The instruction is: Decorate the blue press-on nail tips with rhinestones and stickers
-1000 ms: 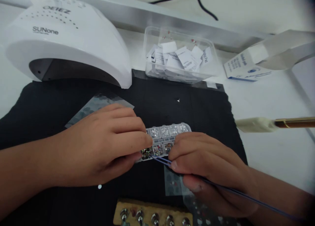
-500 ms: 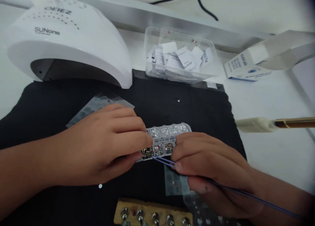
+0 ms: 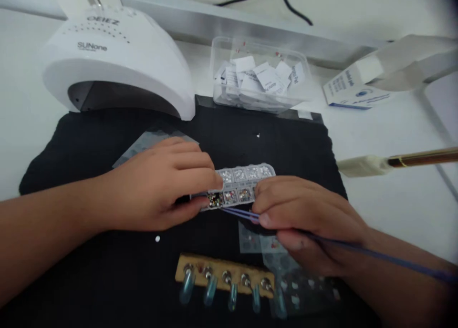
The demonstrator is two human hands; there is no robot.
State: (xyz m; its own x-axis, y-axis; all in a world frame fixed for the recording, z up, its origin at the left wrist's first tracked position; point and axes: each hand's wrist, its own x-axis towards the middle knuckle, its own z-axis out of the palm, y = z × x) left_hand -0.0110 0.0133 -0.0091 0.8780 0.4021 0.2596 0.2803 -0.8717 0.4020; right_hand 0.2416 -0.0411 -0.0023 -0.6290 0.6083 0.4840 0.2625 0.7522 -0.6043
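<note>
Steadying the rhinestone tray on the black mat, left hand has fingers curled over its left end. Right hand fingers pinched shut on blue tweezers, tips at the tray's near edge. Nail-tip holder sits just below both hands; lamp beyond the left.

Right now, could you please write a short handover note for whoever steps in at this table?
Left hand steadies the gem box on the black mat.
Right hand holds blue tweezers, tips at the box's near row.
The wooden nail holder lies close in front, the lamp behind.
No gem visibly lifted yet; whether the tips grip one is unclear.
</note>
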